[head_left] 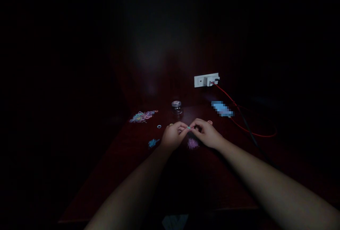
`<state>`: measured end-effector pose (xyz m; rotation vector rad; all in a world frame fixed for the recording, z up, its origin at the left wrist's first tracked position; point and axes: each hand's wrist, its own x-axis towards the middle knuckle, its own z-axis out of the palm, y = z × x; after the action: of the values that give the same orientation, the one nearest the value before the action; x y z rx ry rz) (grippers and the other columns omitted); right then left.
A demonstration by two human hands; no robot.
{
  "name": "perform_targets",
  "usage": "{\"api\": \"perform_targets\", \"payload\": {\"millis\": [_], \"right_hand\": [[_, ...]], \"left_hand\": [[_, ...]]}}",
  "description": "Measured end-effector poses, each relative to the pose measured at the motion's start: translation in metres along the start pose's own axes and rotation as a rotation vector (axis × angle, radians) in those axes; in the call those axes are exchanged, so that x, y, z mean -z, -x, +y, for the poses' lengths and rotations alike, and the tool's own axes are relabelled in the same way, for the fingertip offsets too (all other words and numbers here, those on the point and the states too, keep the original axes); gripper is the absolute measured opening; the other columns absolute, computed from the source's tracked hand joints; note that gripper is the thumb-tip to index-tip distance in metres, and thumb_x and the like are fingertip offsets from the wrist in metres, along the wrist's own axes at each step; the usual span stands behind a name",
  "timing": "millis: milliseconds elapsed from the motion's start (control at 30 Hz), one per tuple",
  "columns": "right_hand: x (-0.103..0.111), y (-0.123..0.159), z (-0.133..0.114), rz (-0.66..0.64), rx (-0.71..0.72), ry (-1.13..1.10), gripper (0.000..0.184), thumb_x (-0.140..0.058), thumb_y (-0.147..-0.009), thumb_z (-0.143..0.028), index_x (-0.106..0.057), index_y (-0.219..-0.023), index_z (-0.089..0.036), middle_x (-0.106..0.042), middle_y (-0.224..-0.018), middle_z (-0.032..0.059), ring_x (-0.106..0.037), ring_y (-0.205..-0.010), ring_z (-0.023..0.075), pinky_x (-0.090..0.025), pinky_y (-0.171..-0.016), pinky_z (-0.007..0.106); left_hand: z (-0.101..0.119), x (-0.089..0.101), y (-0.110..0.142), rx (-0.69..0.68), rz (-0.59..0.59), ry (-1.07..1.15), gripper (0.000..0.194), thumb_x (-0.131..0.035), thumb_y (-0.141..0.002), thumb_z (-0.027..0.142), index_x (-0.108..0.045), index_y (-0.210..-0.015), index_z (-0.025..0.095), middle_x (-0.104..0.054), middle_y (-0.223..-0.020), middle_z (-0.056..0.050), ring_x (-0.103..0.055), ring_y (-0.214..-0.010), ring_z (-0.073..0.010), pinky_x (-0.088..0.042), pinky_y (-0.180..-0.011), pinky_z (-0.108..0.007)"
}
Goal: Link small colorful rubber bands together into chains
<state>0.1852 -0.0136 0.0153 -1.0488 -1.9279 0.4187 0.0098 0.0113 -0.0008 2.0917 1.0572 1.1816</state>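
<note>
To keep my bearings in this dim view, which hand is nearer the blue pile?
Left. The left hand is just right of the blue pile; the right hand is farther right, beyond the left hand.

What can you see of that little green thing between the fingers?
The green thing is a tiny, pale mint-green piece, too small to make out its parts, full shape or material. It shows between the fingertips of the left hand and right hand, which seem to pinch it from either side. In the picture it appears just above the purple pile.
</note>
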Motion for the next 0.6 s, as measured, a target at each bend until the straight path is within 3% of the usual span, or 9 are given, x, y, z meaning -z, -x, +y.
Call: {"api": "perform_targets", "payload": {"millis": [300,600], "right_hand": [[0.001,0.000,-0.003,0.005,-0.058,-0.004,0.008,-0.056,-0.080,-0.021,-0.060,-0.076,-0.015,-0.052,-0.060,-0.0021,-0.045,-0.053,0.0094,-0.034,-0.051,0.022],[0.002,0.002,-0.005,-0.046,-0.077,-0.074,0.009,-0.058,-0.078,-0.025,-0.057,-0.076,-0.016,-0.047,-0.054,-0.0041,-0.040,-0.048,0.0085,-0.031,-0.048,0.022]], "left_hand": [[0.021,0.004,0.010,-0.097,-0.047,-0.019,0.010,-0.059,-0.082,0.023,-0.061,-0.091,0.020,-0.071,-0.082,-0.001,-0.068,-0.076,-0.0121,-0.052,-0.069,-0.022],[0.011,0.003,0.007,-0.079,0.009,-0.065,0.007,-0.056,-0.083,0.024,-0.058,-0.088,0.019,-0.067,-0.073,0.000,-0.064,-0.064,-0.0109,-0.048,-0.059,-0.020]]}}
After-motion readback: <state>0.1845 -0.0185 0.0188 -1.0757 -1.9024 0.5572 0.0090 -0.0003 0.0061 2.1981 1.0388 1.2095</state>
